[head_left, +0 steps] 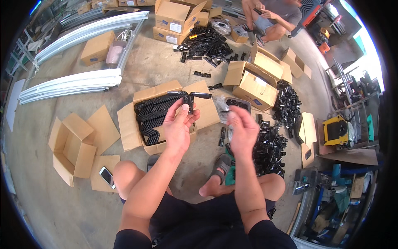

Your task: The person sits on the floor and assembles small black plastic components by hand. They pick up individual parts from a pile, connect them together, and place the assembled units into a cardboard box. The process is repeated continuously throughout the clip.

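Observation:
My left hand (178, 128) is closed round a black bracket (189, 102) with arms spreading to both sides at its top, held up over an open cardboard box (127, 129). Inside that box lie rows of stacked black angled brackets (155, 113). To the right my right hand (243, 132) is raised with thumb and fingers pinched together. It is slightly blurred, and whatever its fingertips hold is too small to make out. Just beyond it sits a small tray of dark parts (239, 103) beside clear plastic.
Loose black brackets (269, 149) are heaped by my right knee, with another pile (207, 45) farther off. An open carton (72, 145) and a phone (107, 176) lie left. White metal profiles (74, 85) lie far left. Another person (273, 20) sits at the back, holding something dark.

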{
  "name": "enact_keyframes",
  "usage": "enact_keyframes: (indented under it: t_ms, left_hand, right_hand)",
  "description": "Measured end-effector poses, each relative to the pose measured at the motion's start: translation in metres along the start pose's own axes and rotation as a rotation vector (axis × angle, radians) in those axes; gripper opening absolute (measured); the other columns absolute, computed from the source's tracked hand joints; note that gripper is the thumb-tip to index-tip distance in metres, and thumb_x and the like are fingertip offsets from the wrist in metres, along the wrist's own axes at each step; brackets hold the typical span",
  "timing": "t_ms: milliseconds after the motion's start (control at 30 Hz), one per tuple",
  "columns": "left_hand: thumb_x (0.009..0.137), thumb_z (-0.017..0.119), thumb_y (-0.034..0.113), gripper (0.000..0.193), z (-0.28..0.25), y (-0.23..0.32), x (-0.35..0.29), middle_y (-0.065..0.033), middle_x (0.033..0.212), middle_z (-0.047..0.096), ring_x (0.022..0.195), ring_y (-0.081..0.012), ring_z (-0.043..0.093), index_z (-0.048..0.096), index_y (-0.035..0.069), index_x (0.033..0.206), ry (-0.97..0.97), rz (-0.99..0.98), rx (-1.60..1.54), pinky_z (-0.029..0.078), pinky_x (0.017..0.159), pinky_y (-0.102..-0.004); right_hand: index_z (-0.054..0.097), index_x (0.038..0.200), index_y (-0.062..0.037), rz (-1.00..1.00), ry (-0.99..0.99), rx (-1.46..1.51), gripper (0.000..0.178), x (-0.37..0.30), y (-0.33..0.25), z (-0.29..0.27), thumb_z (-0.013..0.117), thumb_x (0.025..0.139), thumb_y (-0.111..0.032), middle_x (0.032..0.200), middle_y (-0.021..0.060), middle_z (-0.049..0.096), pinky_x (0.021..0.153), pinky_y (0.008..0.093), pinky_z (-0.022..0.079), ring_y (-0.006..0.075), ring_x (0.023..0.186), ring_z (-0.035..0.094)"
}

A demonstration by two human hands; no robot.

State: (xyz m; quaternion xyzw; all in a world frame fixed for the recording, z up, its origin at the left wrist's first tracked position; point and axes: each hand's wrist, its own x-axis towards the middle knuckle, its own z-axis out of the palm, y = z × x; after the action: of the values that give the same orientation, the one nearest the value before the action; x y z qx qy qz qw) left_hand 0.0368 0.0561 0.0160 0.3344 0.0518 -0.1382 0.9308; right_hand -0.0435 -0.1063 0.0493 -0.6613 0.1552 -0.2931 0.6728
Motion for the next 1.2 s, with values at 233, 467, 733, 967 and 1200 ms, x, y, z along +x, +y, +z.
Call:
enact_keyframes:
  t_ms: [233, 467, 733, 967, 1200]
  left_hand:
    - [0.101, 0.067, 0.014, 0.028, 0.011, 0.014, -0.023, -0.0146, 0.114, 0.073, 0.096, -0.024, 0.074, 0.063, 0.007, 0.128, -0.027, -0.042, -0.104, 0.061, 0.091, -0.0399]
    - [0.099, 0.068, 0.01, 0.031, 0.003, 0.024, -0.032, -0.0138, 0.114, 0.074, 0.097, -0.023, 0.073, 0.063, 0.005, 0.13, -0.103, 0.031, -0.066, 0.061, 0.09, -0.0394]
    - [0.096, 0.069, -0.002, 0.032, 0.007, 0.024, -0.037, -0.0115, 0.12, 0.072, 0.108, -0.0166, 0.069, 0.064, -0.004, 0.128, -0.119, 0.208, 0.143, 0.057, 0.093, -0.0312]
    - [0.096, 0.069, -0.003, 0.037, 0.017, 0.025, -0.041, -0.0137, 0.127, 0.069, 0.114, -0.0169, 0.067, 0.061, -0.005, 0.132, -0.185, 0.268, 0.272, 0.054, 0.098, -0.0294]
    - [0.094, 0.071, -0.001, 0.036, 0.019, 0.024, -0.04, -0.0149, 0.123, 0.071, 0.112, -0.0178, 0.068, 0.062, -0.006, 0.129, -0.157, 0.38, 0.436, 0.055, 0.094, -0.0304]
  right_hand:
    - [0.07, 0.107, 0.0025, 0.02, 0.097, 0.296, 0.014, -0.025, 0.005, 0.064, 0.074, 0.095, -0.005, 0.096, 0.0036, 0.072, 0.071, 0.0212, 0.052, 0.006, 0.077, 0.063]
    - [0.07, 0.106, 0.0013, 0.025, 0.204, 0.371, 0.015, -0.036, -0.004, 0.107, 0.075, 0.096, -0.008, 0.092, 0.0047, 0.073, 0.067, 0.0233, 0.049, 0.0077, 0.074, 0.062]
    - [0.069, 0.103, -0.0039, 0.162, 0.182, 0.521, 0.008, -0.042, 0.001, 0.116, 0.071, 0.099, -0.011, 0.096, 0.0015, 0.072, 0.073, 0.0235, 0.049, 0.0088, 0.083, 0.064]
    - [0.069, 0.107, -0.0068, 0.215, 0.133, 0.741, 0.007, -0.036, 0.014, 0.105, 0.067, 0.102, -0.01, 0.104, 0.0025, 0.072, 0.085, 0.029, 0.052, 0.0124, 0.095, 0.066]
    - [0.069, 0.114, -0.0014, 0.253, 0.21, 0.643, 0.017, -0.047, 0.007, 0.105, 0.069, 0.101, -0.013, 0.106, 0.0043, 0.073, 0.084, 0.0282, 0.052, 0.0124, 0.094, 0.066]
